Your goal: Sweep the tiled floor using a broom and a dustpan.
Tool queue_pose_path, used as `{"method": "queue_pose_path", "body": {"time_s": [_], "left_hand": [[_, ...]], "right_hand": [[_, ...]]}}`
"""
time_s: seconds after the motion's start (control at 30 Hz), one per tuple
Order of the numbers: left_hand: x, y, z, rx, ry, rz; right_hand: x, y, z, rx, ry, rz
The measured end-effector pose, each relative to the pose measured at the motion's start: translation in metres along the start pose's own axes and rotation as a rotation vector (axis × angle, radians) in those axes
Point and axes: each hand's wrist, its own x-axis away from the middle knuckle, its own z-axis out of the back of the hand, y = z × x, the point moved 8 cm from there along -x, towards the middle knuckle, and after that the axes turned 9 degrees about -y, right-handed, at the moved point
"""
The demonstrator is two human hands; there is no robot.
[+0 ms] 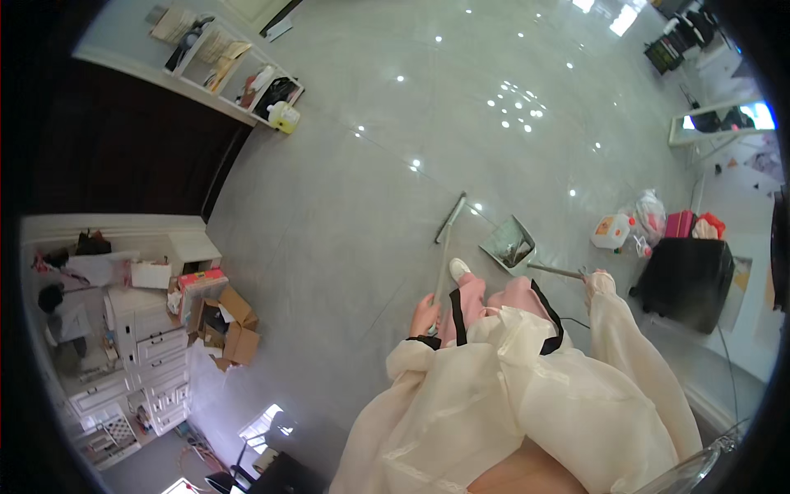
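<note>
In my left hand (425,314) is the pale handle of a broom (448,239), my fingers closed around it. Its narrow, straight head lies on the tiled floor ahead of my feet. My right hand (600,284) grips the end of the handle of a dustpan (520,262), out to my right. That pan is greenish-grey, rests on the floor to the right of the broom head, and has some dark debris in it. The broom head and the pan are apart. Loose cream sleeves cover both my arms.
To the right, a black suitcase (687,284) stands beside a white jug (611,232) and plastic bags. At left are an open cardboard box (239,328) and white drawers (160,346). A white shelf (222,62) with a yellow bottle (284,118) stands far left, by a dark door (140,136).
</note>
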Motion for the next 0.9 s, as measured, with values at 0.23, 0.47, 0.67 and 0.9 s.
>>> {"method": "queue_pose_path", "body": {"time_s": [0.23,0.47,0.67,0.9], "left_hand": [[0.006,-0.007,0.071,0.29,0.211,-0.091],[0.021,-0.016,0.126,0.447,0.363,-0.132],[0.023,-0.008,0.167,0.619,0.416,-0.111],[0.01,0.032,0.239,0.674,0.513,-0.006]], "right_hand": [[0.012,-0.066,0.041,-0.341,0.369,0.074],[0.021,-0.233,0.104,0.195,0.39,0.389],[0.025,-0.36,0.152,0.134,0.451,0.494],[0.061,-0.498,0.223,0.122,0.48,0.62]]}}
